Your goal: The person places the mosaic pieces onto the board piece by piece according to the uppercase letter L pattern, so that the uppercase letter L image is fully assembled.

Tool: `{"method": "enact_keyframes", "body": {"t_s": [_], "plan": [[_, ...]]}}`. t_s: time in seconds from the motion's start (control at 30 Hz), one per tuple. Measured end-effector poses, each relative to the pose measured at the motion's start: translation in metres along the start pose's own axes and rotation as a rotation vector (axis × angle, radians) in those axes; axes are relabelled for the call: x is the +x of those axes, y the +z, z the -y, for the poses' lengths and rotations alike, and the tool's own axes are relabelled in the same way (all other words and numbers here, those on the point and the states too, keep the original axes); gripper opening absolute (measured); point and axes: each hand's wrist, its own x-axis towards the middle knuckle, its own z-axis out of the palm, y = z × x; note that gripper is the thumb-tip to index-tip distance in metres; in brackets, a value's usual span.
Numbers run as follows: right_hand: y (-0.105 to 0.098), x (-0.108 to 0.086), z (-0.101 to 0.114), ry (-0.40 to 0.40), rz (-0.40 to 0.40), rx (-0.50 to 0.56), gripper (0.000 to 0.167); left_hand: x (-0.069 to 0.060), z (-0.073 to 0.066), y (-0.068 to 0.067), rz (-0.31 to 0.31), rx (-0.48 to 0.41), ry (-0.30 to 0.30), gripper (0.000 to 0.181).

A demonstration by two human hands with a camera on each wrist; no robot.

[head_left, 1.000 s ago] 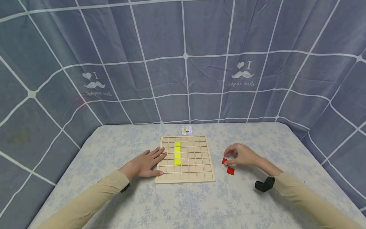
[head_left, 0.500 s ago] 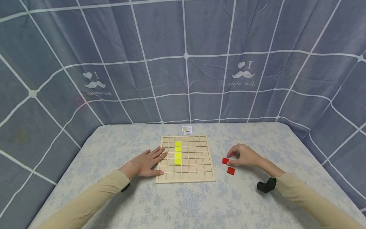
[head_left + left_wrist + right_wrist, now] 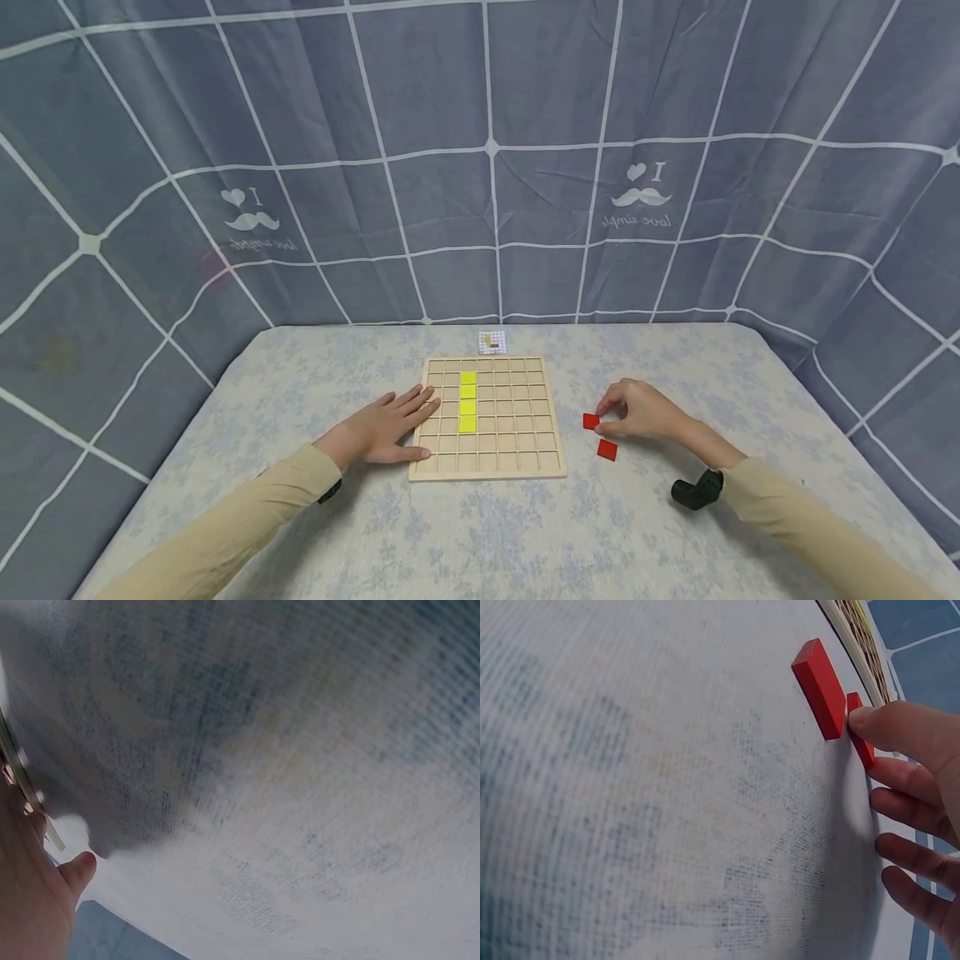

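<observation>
A wooden grid board point(image 3: 517, 442) lies on the table, with several yellow square tiles point(image 3: 468, 402) in one column of its cells. My left hand point(image 3: 382, 429) rests flat with spread fingers on the board's left edge; in the left wrist view, the hand point(image 3: 34, 885) shows only in the lower left corner. To the right of the board, my right hand point(image 3: 645, 410) pinches a red square tile point(image 3: 591, 422) between thumb and index finger, at the table surface. A second red tile point(image 3: 607, 450) lies just nearer; the right wrist view shows this loose tile point(image 3: 820, 688) beside the pinched one.
Behind the board lies a small printed card point(image 3: 492, 342) with a coloured grid pattern. A pale floral cloth point(image 3: 480, 542) covers the table. Blue-grey curtains point(image 3: 420, 200) with white lines stand at the back and both sides.
My right hand has shifted slightly to the right, with its fingertips now at the red tile's right edge and more of the tile showing. My left hand has stayed on the board.
</observation>
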Motion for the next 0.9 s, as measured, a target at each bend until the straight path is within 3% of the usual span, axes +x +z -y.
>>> {"method": "enact_keyframes", "body": {"t_s": [0.5,0.9], "plan": [[0.004,0.010,0.005,-0.001,-0.015,-0.050,0.014,0.001,0.001,0.002,0.008,0.003,-0.002,0.083],[0.004,0.037,0.036,-0.021,-0.046,-0.049,0.012,0.000,-0.001,0.000,0.003,-0.007,0.003,0.083]]}}
